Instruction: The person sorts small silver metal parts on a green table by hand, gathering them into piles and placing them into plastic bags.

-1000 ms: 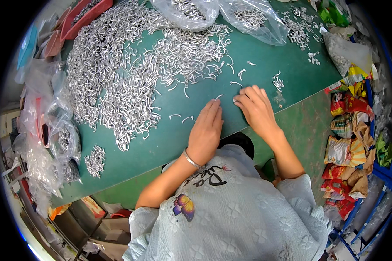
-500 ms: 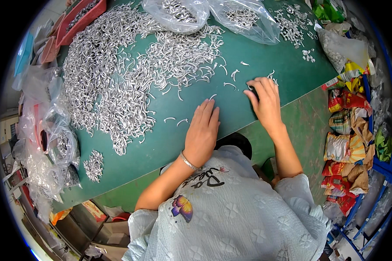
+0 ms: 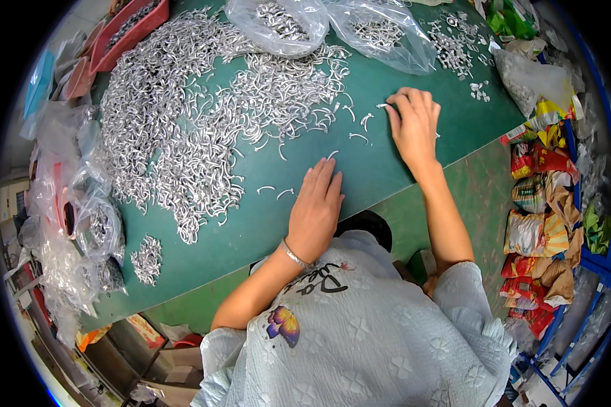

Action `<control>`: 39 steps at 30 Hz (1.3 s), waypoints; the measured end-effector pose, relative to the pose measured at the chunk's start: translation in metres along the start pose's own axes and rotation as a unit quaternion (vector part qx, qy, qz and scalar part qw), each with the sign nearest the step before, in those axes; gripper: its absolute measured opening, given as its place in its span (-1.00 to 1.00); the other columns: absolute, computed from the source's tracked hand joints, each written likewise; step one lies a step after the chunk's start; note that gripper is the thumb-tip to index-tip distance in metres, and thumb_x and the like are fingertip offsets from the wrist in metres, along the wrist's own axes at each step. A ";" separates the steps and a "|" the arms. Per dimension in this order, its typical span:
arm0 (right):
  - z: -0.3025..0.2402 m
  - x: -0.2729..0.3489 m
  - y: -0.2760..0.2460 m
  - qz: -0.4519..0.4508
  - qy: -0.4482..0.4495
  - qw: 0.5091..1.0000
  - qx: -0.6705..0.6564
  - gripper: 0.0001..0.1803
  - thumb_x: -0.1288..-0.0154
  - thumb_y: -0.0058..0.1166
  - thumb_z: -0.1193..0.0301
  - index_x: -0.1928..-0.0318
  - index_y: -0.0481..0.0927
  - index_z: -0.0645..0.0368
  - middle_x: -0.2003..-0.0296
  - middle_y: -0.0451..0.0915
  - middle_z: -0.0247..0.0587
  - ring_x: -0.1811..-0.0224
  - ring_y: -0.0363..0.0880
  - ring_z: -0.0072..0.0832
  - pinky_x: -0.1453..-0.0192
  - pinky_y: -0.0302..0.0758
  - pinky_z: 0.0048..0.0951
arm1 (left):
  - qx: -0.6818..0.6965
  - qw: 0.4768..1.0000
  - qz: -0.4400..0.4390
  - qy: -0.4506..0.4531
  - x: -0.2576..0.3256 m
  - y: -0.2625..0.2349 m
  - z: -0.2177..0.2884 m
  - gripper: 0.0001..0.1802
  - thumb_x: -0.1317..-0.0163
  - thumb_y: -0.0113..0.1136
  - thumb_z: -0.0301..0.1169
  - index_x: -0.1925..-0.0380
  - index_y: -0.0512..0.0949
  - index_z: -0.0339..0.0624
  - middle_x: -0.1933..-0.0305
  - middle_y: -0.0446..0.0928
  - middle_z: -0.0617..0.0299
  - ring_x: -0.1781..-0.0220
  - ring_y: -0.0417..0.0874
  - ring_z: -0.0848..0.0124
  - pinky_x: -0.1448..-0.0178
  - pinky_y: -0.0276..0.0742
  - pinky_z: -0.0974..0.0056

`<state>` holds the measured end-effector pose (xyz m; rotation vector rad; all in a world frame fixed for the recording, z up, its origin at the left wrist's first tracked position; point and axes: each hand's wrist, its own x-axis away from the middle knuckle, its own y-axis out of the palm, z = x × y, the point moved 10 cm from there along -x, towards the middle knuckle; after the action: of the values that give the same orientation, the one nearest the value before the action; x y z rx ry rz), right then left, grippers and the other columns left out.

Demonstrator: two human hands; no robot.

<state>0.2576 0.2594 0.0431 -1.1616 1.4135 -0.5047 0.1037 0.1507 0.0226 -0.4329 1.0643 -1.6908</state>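
A green worktop [image 3: 265,217] fills the upper middle of the frame, and a big heap of small curved silver metal pieces [image 3: 183,129] spreads over its upper left part. The left hand [image 3: 316,207] lies palm down at the centre of the frame, fingers [image 3: 322,180] stretched out flat and close together on the bare green surface, gripping nothing. A single curved piece [image 3: 332,154] lies just past its fingertips, and two more loose pieces [image 3: 275,192] lie just to its left. A silver bracelet [image 3: 294,256] circles that wrist.

The right hand [image 3: 414,125] reaches further up and to the right, fingers bent and bunched over a few scattered pieces [image 3: 385,106] at the upper centre right; whether it has one pinched cannot be told. More stray pieces [image 3: 360,129] lie between the two hands.

Along the top edge sit two clear plastic bags [image 3: 285,24] with the same metal pieces inside. A small separate pile [image 3: 146,258] lies at the lower left of the worktop. Red trays [image 3: 125,34] sit at the upper left, crumpled clear bags [image 3: 68,224] hang along the left edge, and colourful packets [image 3: 540,230] are stacked on the right. The person wears a pale blue top [image 3: 360,339] with a butterfly print.
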 end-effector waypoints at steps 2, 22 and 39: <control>-0.011 0.002 -0.007 -0.007 -0.007 0.998 -0.059 -0.82 -0.09 0.22 0.49 0.24 0.61 0.14 0.18 0.51 -0.26 0.07 0.41 -0.26 0.02 0.27 -0.25 | 0.001 1.000 0.003 0.004 0.001 0.001 0.000 -0.59 -0.13 0.20 -0.56 -0.02 0.45 -0.42 -0.27 0.33 -0.08 -0.34 0.33 -0.03 -0.41 0.27 0.00; -0.009 0.004 -0.016 -0.009 0.015 0.999 -0.049 -0.78 -0.08 0.24 0.47 0.22 0.57 0.17 0.17 0.51 -0.19 0.07 0.42 -0.21 0.01 0.30 -0.23 | 0.006 1.000 -0.002 0.015 0.002 0.003 0.003 -0.57 -0.13 0.20 -0.55 -0.03 0.44 -0.41 -0.28 0.32 -0.08 -0.35 0.32 -0.01 -0.42 0.25 0.01; -0.055 -0.023 0.031 -0.050 -0.046 0.992 -0.103 -0.85 -0.07 0.26 0.44 0.30 0.61 0.11 0.20 0.52 -0.28 0.11 0.41 -0.27 0.06 0.26 -0.25 | 0.020 0.999 -0.018 0.037 0.001 0.010 0.011 -0.56 -0.11 0.22 -0.54 -0.04 0.45 -0.37 -0.28 0.32 -0.07 -0.36 0.31 0.03 -0.41 0.26 0.01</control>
<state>0.1922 0.2739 0.0411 -1.4088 1.3556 -0.3750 0.1170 0.1446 0.0204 -0.3681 1.0797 -1.7682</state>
